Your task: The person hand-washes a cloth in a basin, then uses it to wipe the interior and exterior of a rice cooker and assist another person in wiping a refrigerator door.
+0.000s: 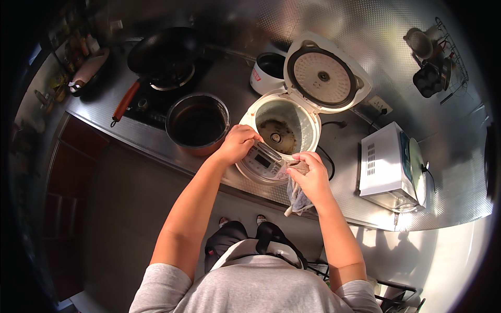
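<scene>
A white rice cooker stands on the metal counter with its lid raised. No inner pot sits in it; its bottom shows brown stains around the central sensor. My left hand rests on the rim's front left, fingertips by the latch above the control panel; whether they grip it I cannot tell. At the front right of the rim, my right hand pinches a greyish cloth, part of which hangs over the cooker's side.
Left of the cooker is a dark pot, then a wok with an orange handle on the stove. A white pot stands behind. To the right are a white appliance, a wall socket and a dark cord.
</scene>
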Demonstrator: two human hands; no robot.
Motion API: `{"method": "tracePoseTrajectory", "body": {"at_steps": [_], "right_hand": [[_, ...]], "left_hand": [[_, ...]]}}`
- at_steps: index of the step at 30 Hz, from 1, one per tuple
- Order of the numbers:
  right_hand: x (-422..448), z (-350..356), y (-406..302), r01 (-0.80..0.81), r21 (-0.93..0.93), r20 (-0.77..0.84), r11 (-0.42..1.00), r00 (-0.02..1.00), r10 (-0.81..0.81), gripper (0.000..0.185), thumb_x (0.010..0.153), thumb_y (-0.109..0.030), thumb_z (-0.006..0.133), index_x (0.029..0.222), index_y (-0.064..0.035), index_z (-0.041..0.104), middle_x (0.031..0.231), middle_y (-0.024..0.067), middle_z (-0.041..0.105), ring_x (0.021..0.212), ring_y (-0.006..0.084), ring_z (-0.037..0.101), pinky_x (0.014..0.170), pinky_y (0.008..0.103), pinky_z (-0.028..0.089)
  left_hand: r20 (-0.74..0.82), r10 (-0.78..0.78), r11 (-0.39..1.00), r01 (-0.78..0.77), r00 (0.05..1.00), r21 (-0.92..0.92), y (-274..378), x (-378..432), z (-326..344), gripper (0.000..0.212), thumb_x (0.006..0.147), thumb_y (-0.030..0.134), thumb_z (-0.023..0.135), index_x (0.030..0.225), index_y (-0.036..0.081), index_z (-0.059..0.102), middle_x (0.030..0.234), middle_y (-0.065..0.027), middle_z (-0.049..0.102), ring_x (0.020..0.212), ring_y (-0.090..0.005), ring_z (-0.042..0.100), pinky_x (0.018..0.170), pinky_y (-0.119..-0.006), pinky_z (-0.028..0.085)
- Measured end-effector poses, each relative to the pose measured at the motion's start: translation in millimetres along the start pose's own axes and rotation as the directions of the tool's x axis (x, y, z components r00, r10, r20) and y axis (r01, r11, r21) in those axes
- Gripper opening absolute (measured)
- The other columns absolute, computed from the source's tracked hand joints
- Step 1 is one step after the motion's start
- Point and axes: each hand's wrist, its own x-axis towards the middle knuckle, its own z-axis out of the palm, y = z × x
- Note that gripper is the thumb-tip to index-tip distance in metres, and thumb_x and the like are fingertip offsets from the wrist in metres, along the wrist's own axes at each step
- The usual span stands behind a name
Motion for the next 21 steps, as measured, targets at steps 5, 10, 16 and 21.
{"method": "tracePoseTrajectory", "body": {"at_steps": [5, 10, 16, 21], "right_hand": [[11.3, 59.0, -11.1, 0.379, -0.212, -0.050, 0.901, 0.916, -0.397, 0.030, 0.072, -0.017, 0.072, 0.098, -0.0074, 0.060, 0.104, 0.0082, 0.055, 0.101, 0.0253, 0.055, 0.089, 0.0364, 0.045], [-4.7, 54.0, 4.7, 0.551, -0.454, 0.187, 0.701, 0.828, -0.529, 0.029, 0.079, -0.017, 0.059, 0.107, -0.0093, 0.061, 0.115, 0.0052, 0.056, 0.118, 0.0242, 0.047, 0.103, 0.0470, 0.032], [-38.2, 11.8, 68.9, 0.546, -0.261, 0.182, 0.796, 0.838, -0.515, 0.029, 0.079, -0.006, 0.053, 0.106, -0.0059, 0.063, 0.125, 0.0097, 0.052, 0.120, 0.0284, 0.046, 0.101, 0.0439, 0.037], [-54.2, -32.4, 116.6, 0.313, 0.108, -0.020, 0.944, 0.950, -0.312, 0.031, 0.076, 0.008, 0.051, 0.103, -0.0023, 0.063, 0.116, 0.0149, 0.055, 0.107, 0.0301, 0.055, 0.092, 0.0349, 0.044]], "left_hand": [[0.095, -0.105, 0.933, 0.131, 0.990, -0.335, 4.1, 8.0, -2.3, 0.026, 0.083, 0.014, 0.043, 0.085, 0.005, 0.068, 0.089, -0.0072, 0.062, 0.096, -0.0248, 0.052, 0.090, -0.036, 0.038], [-0.099, -0.120, 0.981, 0.102, 0.988, -0.164, 7.8, 3.1, 5.7, 0.035, 0.087, 0.020, 0.038, 0.077, 0.002, 0.066, 0.084, -0.0092, 0.063, 0.086, -0.0259, 0.053, 0.087, -0.035, 0.037], [-0.099, -0.171, 0.970, 0.150, 0.980, -0.190, 8.5, 5.1, 13.8, 0.034, 0.087, 0.020, 0.038, 0.076, 0.002, 0.065, 0.083, -0.0069, 0.063, 0.088, -0.0224, 0.052, 0.088, -0.034, 0.036], [-0.080, -0.139, 0.988, 0.133, 0.987, -0.081, 6.0, 3.9, 6.7, 0.031, 0.085, 0.019, 0.039, 0.074, 0.003, 0.063, 0.082, -0.0073, 0.062, 0.089, -0.0216, 0.052, 0.090, -0.033, 0.035]]}}
